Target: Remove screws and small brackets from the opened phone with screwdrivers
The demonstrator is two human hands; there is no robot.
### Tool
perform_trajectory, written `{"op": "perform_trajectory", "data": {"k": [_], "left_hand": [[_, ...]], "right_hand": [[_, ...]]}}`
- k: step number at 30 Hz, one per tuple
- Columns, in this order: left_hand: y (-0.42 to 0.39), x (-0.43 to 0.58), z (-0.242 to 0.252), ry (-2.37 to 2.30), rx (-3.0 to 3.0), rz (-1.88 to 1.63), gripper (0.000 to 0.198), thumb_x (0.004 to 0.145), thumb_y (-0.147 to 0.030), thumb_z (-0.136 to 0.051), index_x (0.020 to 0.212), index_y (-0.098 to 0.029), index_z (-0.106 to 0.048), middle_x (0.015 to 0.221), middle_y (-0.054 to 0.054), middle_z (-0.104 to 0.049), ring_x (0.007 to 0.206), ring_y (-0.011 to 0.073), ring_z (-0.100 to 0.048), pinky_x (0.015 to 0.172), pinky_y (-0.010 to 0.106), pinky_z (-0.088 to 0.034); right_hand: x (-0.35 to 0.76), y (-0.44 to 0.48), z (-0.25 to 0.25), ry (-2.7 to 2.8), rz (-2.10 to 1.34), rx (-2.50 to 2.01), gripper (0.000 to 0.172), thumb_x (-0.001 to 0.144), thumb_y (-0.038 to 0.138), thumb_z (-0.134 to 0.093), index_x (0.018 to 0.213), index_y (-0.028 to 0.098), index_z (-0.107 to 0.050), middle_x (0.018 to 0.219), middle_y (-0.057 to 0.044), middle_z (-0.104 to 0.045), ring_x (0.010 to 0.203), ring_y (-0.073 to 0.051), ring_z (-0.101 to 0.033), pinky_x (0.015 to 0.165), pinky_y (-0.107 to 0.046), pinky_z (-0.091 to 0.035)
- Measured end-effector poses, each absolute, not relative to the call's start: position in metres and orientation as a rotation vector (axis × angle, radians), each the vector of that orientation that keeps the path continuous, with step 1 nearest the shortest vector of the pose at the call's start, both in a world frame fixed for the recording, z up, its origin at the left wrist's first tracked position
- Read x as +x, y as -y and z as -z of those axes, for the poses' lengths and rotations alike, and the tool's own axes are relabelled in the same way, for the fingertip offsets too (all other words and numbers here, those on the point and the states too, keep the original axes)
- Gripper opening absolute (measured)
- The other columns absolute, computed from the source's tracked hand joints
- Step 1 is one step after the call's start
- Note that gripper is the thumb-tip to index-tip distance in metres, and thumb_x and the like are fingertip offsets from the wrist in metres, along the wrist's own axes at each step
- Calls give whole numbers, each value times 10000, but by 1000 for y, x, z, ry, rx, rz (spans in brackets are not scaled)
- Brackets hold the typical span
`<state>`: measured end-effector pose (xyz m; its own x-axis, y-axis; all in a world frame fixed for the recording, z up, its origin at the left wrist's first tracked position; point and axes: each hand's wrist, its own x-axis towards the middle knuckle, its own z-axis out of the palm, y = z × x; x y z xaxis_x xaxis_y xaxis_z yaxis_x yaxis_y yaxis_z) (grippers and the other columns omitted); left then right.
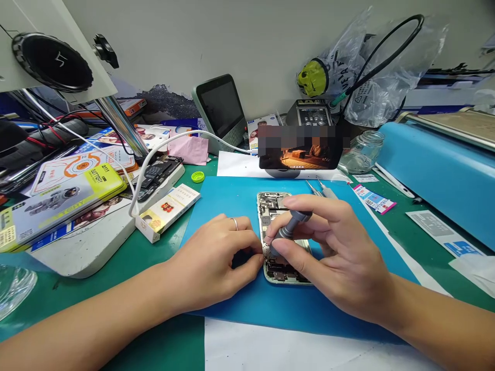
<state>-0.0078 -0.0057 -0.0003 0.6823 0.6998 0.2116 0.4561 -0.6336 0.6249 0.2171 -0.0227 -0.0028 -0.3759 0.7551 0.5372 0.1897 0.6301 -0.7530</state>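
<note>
An opened smartphone [266, 219], its inner boards bare, lies on the blue mat [228, 201]. My left hand [220, 255] is at its left edge, thumb and fingertips closed together on the frame. A grey screwdriver [292, 226] is in my right hand [336, 252], the index finger pressing on its cap while thumb and other fingers pinch the shaft. It leans over the middle of the phone, and its tip is hidden behind my thumb. Just beyond lie metal tweezers [327, 191], partly covered by my right hand.
A lit phone screen [299, 149] stands behind the mat. Left are a small white-yellow box [168, 211], battery packages [65, 201], a microscope stand [124, 126] and a green cap [197, 177]. Right are a glass jar [361, 152] and a blue machine [441, 165].
</note>
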Motion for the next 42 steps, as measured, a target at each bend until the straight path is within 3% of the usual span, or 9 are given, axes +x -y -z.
{"op": "perform_trajectory", "data": {"k": [7,13,20,34,39,42], "left_hand": [[9,-8,-2,-876,2313,-655,52,944,-163,-636,923,-210,-643,900,-37,-631,811,127,-542,768,317,-367],[7,-9,-4,-827,2301,-669,129,935,-121,-631,967,-222,-705,932,-26,-642,835,131,-561,760,321,-373],[8,-9,-4,-773,2331,-630,108,974,-212,-677,1042,-234,-758,929,-21,-644,806,127,-556,756,324,-366],[7,-8,-1,-736,2343,-621,98,1027,-212,-648,997,-224,-741,915,-32,-661,815,113,-576,777,311,-358],[4,-15,-6,-803,2430,-697,86,1010,-231,-671,971,-219,-746,897,-35,-664,787,108,-588,763,307,-379],[-6,-26,-9,-964,2456,-787,119,1012,-236,-659,967,-207,-765,912,-12,-658,814,124,-591,761,297,-407]], "right_hand": [[216,24,3,1856,-740,-754,543,997,110,-683,1417,406,-507,1094,8,-697,958,-168,-780,811,-313,-726],[216,24,2,1837,-760,-740,517,1019,119,-656,1417,408,-495,1082,-1,-698,965,-172,-773,728,-290,-709],[217,25,2,1845,-652,-731,549,982,78,-674,1403,393,-515,1097,-8,-689,903,-172,-750,746,-324,-694],[214,28,-3,1850,-625,-645,617,962,23,-663,1426,396,-501,1070,-13,-672,943,-175,-768,812,-335,-700],[215,28,-6,1738,-504,-694,617,935,15,-697,1399,394,-548,1223,-35,-615,898,-169,-789,804,-349,-711],[214,24,-6,1690,-499,-686,598,925,7,-712,1377,371,-569,1213,-25,-606,897,-162,-797,774,-324,-721]]}}
